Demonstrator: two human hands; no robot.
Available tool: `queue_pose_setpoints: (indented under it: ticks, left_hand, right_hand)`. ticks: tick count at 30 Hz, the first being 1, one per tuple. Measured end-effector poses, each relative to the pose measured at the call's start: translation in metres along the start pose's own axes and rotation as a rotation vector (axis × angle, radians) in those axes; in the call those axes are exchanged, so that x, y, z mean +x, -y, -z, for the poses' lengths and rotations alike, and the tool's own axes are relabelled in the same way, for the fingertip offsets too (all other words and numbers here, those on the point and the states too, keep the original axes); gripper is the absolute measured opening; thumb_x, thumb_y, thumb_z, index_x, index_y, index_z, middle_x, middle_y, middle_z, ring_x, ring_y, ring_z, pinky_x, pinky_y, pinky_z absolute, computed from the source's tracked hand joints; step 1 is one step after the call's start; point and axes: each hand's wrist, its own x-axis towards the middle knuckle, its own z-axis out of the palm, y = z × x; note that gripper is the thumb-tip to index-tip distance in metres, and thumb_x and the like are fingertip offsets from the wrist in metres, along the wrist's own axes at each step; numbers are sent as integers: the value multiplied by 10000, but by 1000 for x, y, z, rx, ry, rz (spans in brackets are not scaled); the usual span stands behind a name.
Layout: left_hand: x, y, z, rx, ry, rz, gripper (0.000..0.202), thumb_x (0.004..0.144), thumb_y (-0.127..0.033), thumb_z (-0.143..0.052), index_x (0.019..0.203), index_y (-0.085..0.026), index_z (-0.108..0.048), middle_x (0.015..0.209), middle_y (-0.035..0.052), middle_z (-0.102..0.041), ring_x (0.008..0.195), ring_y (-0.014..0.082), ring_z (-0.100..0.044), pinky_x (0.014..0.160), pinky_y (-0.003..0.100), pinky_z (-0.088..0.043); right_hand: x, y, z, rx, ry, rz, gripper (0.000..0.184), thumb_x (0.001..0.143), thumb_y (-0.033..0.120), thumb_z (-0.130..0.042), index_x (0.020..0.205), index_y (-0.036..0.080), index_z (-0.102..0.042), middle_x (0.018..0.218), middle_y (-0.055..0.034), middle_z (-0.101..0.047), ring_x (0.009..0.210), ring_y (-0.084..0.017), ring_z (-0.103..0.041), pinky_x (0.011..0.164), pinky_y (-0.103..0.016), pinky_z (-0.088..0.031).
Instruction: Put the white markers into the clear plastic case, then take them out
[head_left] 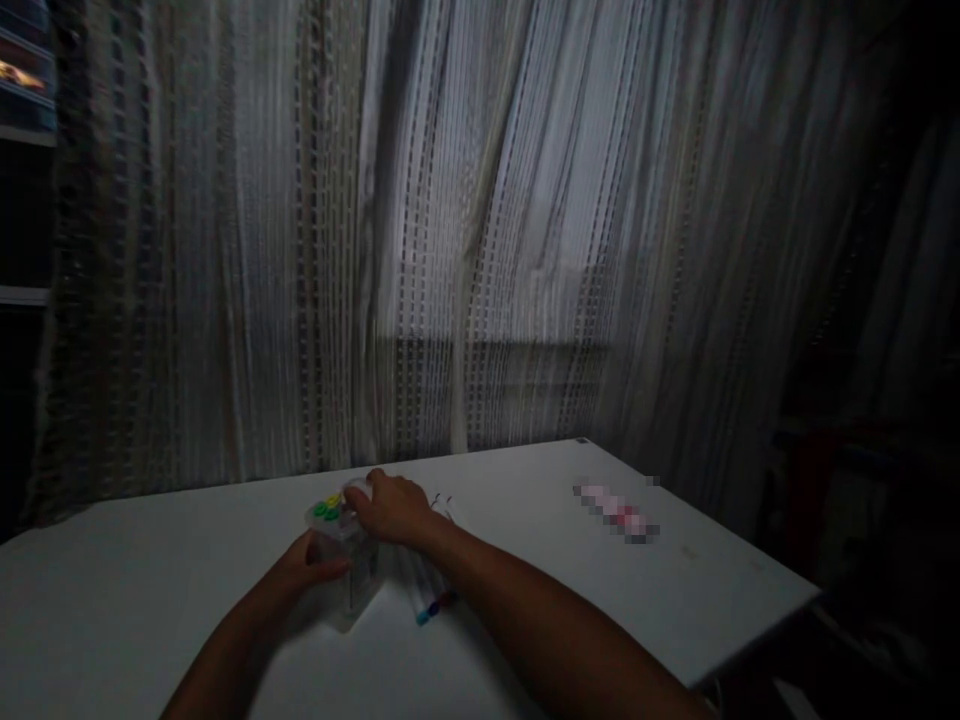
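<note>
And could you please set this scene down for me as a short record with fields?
Left hand: against the side of a clear box
Right hand: at the box's top, exact grip unclear
Box top: green pieces, a yellow piece
Beside box: pens, partly hidden by the right arm
Surface: white table
Behind: curtain
Light: dim

Bare forearms [525, 600] angle inward; the left hand [309, 568] curls in a grip, thumb [334, 571] pointing inward; the right hand [396, 507] reaches farther forward, back upward.
</note>
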Motion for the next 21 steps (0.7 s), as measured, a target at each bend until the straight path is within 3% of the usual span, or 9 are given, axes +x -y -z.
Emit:
queue_pose_setpoints:
  ticks: [5,8,10,12,14,18,21]
  left_hand:
    - [3,6,4,-48,100,-24,522,440,-304,-812,870,-145,-564,832,68,-674,894,338,-599,792,399,-476]
    - [6,10,6,-72,131,-12,545,464,-320,-797,921,-151,-553,902,88,-668,942,339,-585,804,395,-480]
    - [7,12,6,-52,86,20,556,424,-317,-804,892,-156,-550,871,85,-675,904,345,-600,754,389,-506]
    - [8,13,6,-44,65,39,538,416,-307,-803,868,-163,-549,839,77,-680,868,344,-613,715,386,-521]
    - [8,13,7,-50,78,36,505,448,-300,-789,874,-170,-553,834,67,-683,862,333,-618,715,377,-525]
    - [8,12,8,-33,54,28,463,445,-285,-786,833,-177,-559,800,51,-685,819,318,-631,693,357,-534]
    - [6,9,5,-43,39,55,489,412,-283,-792,830,-176,-560,791,54,-685,792,319,-633,666,353,-540]
  right_hand:
    - [-22,-13,1,320,-7,2,597,817,598,-292,1218,174,-421,1040,-103,-610,935,-237,-574,764,-375,-436]
    - [-56,-31,-12,497,-122,-20,519,820,441,-410,1269,190,-345,1038,-69,-584,811,-165,-584,724,-312,-446]
    - [-87,-53,-23,556,-212,-37,507,782,324,-472,1258,196,-352,1024,-58,-568,771,-136,-569,679,-269,-452]
    - [-119,-88,-30,535,-281,-73,470,757,236,-467,1221,212,-397,987,-44,-574,776,-129,-563,656,-246,-450]
    - [-149,-133,-24,428,-346,-127,438,753,237,-448,1190,196,-434,933,-45,-592,790,-147,-567,673,-264,-454]
    - [-188,-239,29,-25,-586,-434,471,733,310,-425,1159,115,-469,1063,-131,-568,971,-235,-535,850,-370,-417]
    - [-197,-302,73,-309,-547,-672,637,717,388,-469,1242,37,-389,1218,-199,-482,1140,-305,-424,919,-402,-363]
